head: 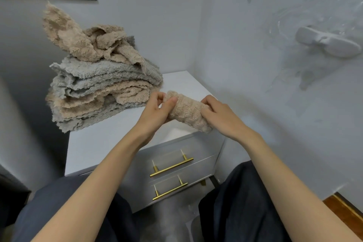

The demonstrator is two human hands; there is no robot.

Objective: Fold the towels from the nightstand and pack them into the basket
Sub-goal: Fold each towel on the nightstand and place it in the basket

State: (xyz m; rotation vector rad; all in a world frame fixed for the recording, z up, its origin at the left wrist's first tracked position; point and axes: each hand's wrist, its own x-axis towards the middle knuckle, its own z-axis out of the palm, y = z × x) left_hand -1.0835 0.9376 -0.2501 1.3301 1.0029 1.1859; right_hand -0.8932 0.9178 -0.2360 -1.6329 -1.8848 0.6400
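The person is holding one beige towel, wound into a tight roll [186, 112], in both hands just above the front right part of the nightstand [110, 143]. The left hand [157, 110] is pinching the roll's left end between the thumb and curled fingers. The right hand [220, 114] is curling its fingers over the other end, near the nightstand's front edge.

The task is looking far from finished. This one towel is appearing close to fully shaped, but a tall pile [98, 84] is sitting on the rear left of the nightstand, waiting to be folded. The basket is not showing anywhere in view, so how many towels are already packed cannot be told. Carrying the roll to the basket is likely coming next.

The towels are showing a plush, fuzzy nap in beige and grey, with wavy, scalloped edges. The pile's lower layers are lying roughly flat and overhanging one another, while the top beige ones are sitting crumpled, with one corner sticking upward. Being so soft and limp, the roll is probably relying on the grip to hold its cylinder shape. The nightstand is looking smooth, white and hard-edged, and its two drawers are carrying slim brass bar handles [171, 166].
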